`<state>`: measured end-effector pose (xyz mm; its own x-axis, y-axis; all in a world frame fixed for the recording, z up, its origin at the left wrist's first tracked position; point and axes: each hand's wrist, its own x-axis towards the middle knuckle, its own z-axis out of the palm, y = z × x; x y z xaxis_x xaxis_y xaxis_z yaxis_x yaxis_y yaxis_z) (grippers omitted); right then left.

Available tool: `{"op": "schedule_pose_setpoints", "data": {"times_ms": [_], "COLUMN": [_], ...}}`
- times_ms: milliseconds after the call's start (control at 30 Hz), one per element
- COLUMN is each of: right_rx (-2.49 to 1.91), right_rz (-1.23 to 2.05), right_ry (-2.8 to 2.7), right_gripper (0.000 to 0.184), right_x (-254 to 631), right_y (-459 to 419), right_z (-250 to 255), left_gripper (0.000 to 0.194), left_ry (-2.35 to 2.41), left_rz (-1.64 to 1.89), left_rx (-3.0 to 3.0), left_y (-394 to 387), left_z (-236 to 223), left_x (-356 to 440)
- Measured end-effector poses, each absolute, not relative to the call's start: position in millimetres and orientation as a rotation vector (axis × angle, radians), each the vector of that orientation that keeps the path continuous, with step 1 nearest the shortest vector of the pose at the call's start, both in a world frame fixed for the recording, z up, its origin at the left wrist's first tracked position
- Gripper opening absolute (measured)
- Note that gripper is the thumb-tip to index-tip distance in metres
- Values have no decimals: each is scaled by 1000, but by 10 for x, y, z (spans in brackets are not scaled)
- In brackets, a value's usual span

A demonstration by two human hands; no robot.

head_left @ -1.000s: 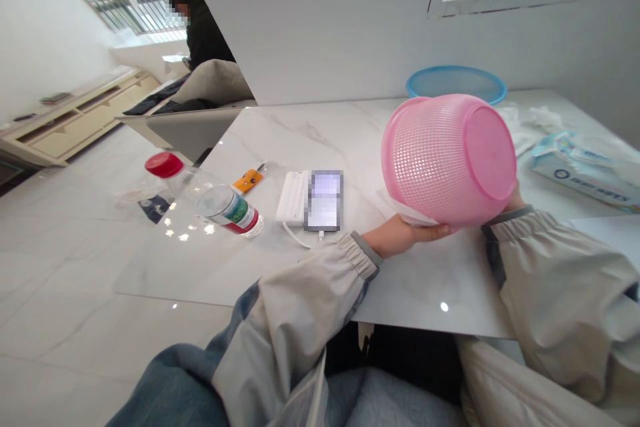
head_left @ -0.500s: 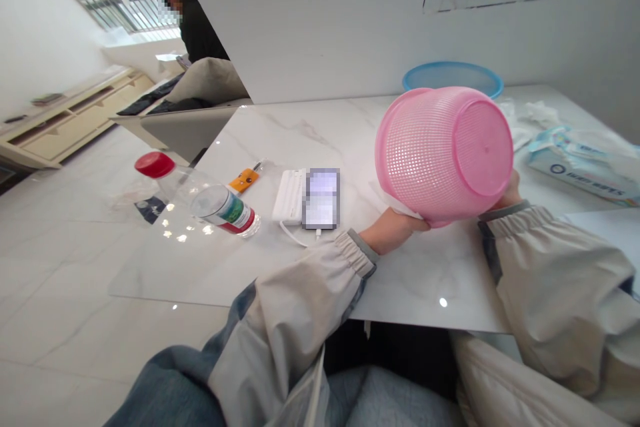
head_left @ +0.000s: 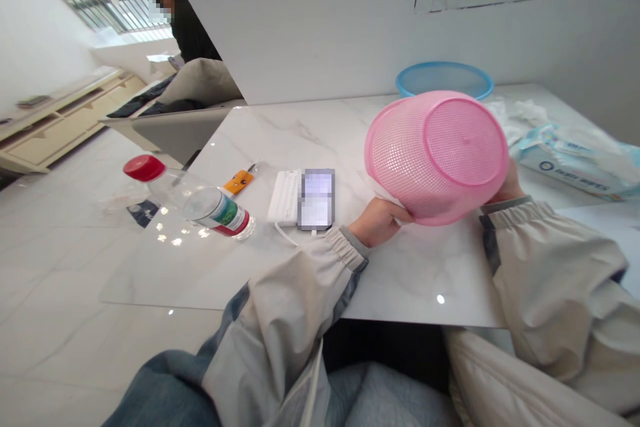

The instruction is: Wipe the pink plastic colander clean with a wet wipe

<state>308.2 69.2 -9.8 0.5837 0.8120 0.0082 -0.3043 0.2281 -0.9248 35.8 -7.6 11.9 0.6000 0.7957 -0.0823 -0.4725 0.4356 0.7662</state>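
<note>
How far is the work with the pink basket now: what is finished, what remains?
Done: a white sheet, perhaps a wipe, is already out, between the left hand and the pink basket. In hand: the left and right hand hold this basket tilted. Left: setting it down, probably. Whether the blue basin is finished, I cannot tell.

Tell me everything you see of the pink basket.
The pink basket looks plastic, with fine mesh walls, a rounded mesh base and a solid-looking rim. It is tilted above the table, base towards the camera, inside hidden. The left hand grips it with a white tissue; the partly hidden right hand supports it.
</note>
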Motion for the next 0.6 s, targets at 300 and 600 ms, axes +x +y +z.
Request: {"op": "schedule_pose_setpoints", "data": {"times_ms": [300, 600], "right_rx": [-1240, -1263], "right_rz": [794, 716], "right_ry": [-364, -310], "right_gripper": [17, 18], "right_x": [2949, 2892], "right_y": [627, 640], "right_z": [-29, -128], "left_gripper": [36, 35], "left_ry": [441, 422], "left_rz": [761, 772], "left_rx": [721, 728], "left_y": [-131, -146], "left_z": [183, 169], "left_x": [388, 421]}}
